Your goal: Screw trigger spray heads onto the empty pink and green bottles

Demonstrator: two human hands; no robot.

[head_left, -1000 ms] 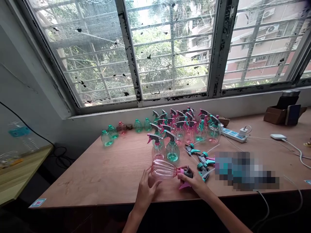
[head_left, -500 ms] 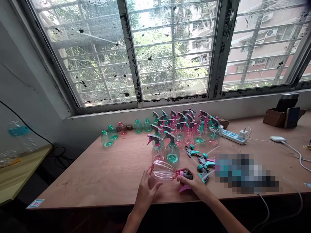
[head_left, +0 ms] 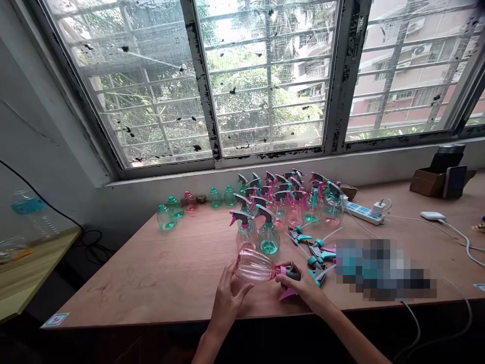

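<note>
Pink spray bottle (head_left: 255, 265) was held sideways over a wooden table (head_left: 182, 273), before upright spray bottles (head_left: 269, 237). The left hand (head_left: 229, 294) cupped wide at its base, thumb spread, seemingly for support; the right hand (head_left: 306, 287) gripped its dark sprayer head (head_left: 292, 273), probably to steady it.

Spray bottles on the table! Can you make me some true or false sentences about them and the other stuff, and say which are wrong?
1. The right hand holds the pink spray bottle at its trigger-head end. True.
2. The pink spray bottle stands upright. False: it is tipped sideways, with its base toward the left hand.
3. Loose trigger heads lie on the table. True.
4. The bottle farthest left on this table wears a trigger head. False: that green bottle has none.
5. A white plug sits in the power strip. True.
</note>
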